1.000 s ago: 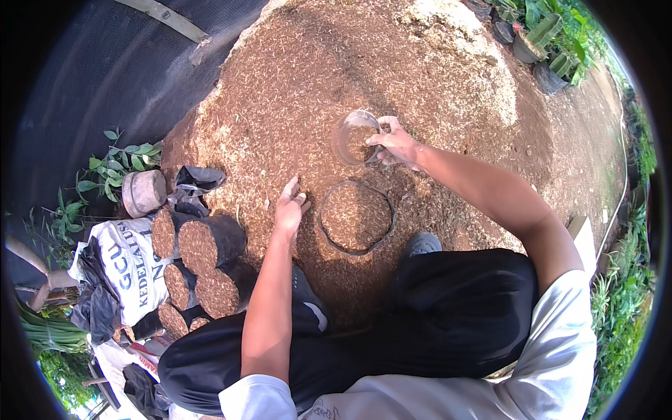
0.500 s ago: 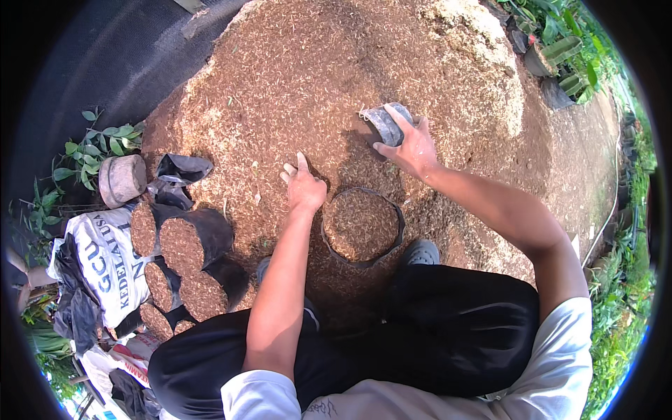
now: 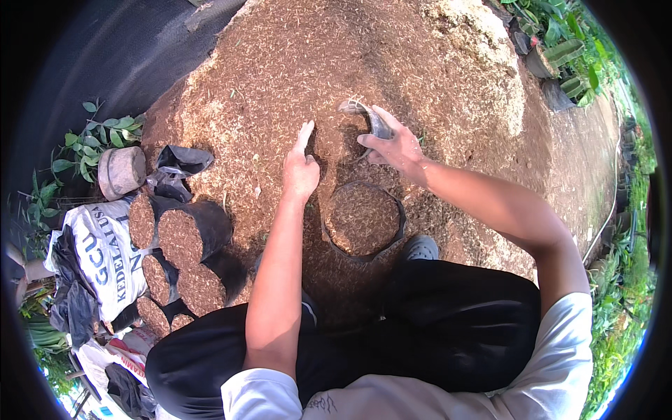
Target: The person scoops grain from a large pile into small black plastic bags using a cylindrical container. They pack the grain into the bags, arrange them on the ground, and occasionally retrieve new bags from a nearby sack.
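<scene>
While the thumb and fingers of the right hand (image 3: 399,148) pinch the wall of a curved greyish plastic container (image 3: 380,126), its pale rim is turned toward the left. The container is tilted over a broad spread of loose brown mulch-like mix (image 3: 294,84) flecked with straw-coloured bits (whether it touches the mix is hard to tell). Across from it, the left hand (image 3: 301,171) holds nothing; its fingers are straight, mostly pressed together, and point forward, away from the body.

Just nearer the body than the container is a round black plastic planting bag (image 3: 402,225), filled with the same brown mix, its dark rim making a ring. A grey shoe (image 3: 421,247) is just beside it, and black-trousered knees (image 3: 455,322) bend below.

Farther left, several black plastic bags packed with brown mix (image 3: 215,224) lie clustered on their sides, against a white sack with dark lettering (image 3: 105,255). Beyond them are a tilted, dusty grey round pot (image 3: 121,173) and crumpled black plastic (image 3: 183,162). Dark sheeting (image 3: 105,70) covers the upper left; green potted plants (image 3: 562,52) line the upper right.
</scene>
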{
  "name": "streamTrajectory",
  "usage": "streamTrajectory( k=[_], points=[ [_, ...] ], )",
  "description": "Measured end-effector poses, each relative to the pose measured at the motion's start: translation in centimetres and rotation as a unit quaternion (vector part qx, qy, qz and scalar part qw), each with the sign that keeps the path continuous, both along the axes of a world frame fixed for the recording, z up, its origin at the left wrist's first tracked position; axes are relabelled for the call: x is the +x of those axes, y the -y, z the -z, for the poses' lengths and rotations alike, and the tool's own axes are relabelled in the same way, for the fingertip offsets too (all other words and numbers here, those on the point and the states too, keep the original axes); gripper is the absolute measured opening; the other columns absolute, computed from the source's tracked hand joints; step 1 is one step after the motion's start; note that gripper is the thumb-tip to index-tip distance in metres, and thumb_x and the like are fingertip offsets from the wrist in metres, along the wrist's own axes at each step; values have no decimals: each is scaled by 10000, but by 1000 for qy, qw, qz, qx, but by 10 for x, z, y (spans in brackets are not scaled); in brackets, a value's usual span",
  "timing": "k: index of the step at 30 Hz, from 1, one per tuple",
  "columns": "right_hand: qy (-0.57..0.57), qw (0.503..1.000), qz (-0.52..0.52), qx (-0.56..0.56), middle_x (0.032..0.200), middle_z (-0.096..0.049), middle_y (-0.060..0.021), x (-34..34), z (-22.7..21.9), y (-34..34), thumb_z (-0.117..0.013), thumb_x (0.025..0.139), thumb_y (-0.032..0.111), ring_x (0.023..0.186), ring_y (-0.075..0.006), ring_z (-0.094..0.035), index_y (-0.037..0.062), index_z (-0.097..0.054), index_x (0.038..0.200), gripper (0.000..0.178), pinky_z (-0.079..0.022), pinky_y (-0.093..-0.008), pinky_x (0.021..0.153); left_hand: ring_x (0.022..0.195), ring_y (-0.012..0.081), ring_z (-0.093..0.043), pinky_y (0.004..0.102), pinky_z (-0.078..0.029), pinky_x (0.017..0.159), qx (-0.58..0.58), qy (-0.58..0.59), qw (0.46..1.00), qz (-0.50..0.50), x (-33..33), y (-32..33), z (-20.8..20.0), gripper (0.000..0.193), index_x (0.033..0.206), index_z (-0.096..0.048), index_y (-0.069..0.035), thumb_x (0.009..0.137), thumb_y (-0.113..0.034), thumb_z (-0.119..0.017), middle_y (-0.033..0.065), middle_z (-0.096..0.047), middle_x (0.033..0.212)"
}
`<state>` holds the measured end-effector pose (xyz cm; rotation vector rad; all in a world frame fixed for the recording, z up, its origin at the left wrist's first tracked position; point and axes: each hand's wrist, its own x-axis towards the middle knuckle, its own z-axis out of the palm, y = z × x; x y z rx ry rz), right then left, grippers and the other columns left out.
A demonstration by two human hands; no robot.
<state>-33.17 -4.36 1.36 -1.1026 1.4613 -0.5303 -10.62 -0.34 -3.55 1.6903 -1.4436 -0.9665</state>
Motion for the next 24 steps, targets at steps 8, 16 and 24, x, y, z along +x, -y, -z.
streamTrajectory(
  k=[8,16,24],
  points=[
    [95,995,-7,-21,1194,-647,-115,-43,-49,-26,-801,957,240,784,-149,-702,153,-277,1687,903,-644,-310,746,1466,290,-511,382,-384,1243,129,-203,970,31,33,-24,-9,565,1551,-488,-18,1008,132,-452,192,-531,1578],
    [-247,903,-199,-290,1377,-574,-178,-53,-86,-94,-897,813,307,1239,-285,-613,194,-393,1651,984,-559,-408,1004,1374,228,-590,356,-433,1175,204,-41,967,146,39,-63,-51,460,1510,-567,-63,1054,-104,-608,119,-643,1480],
    [-232,885,-222,-337,1377,-461,-170,-49,-94,-120,-949,754,311,929,-192,-649,182,-433,1626,1022,-571,-411,965,1374,303,-594,371,-422,1174,279,103,918,263,34,-75,-79,585,1530,-568,-110,952,-26,-585,170,-635,1485]
  ],
)
